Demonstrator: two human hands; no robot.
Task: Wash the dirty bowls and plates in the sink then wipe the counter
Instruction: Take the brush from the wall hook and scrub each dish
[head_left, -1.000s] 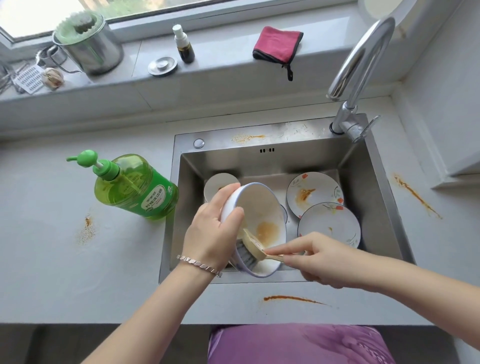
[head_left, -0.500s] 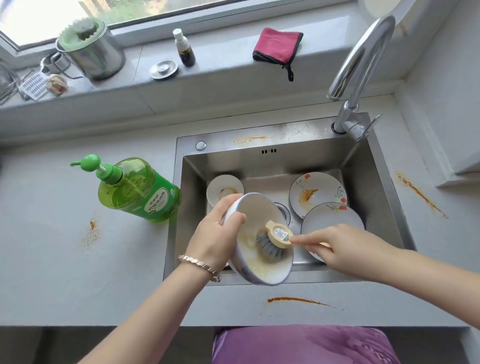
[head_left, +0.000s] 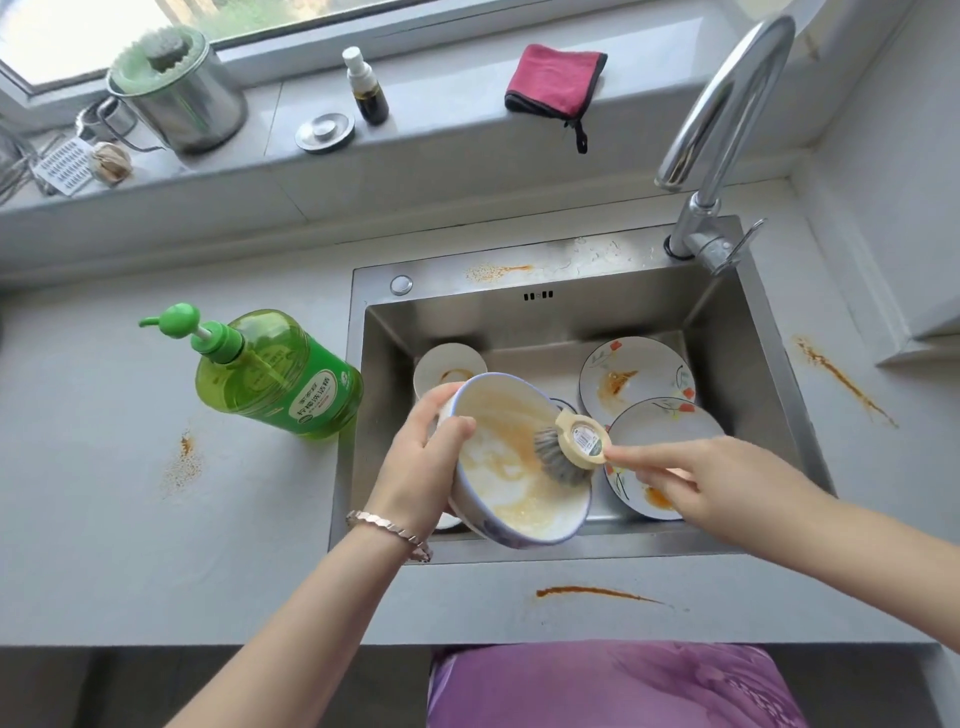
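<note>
Bowl, glazed ceramic, judged stiff, breakable and slippery with suds: left hand is gripping it by the rim, thumb inside, tilted above the sink, while right hand is pinching the brush handle, bristles pressing into the orange-smeared inside.

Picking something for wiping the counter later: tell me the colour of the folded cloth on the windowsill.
The folded cloth is pinkish red with black edging; head view.

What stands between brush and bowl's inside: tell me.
Nothing visible. The right hand holds the brush with its bristles against the inside of the bowl, which the left hand grips over the sink.
</note>
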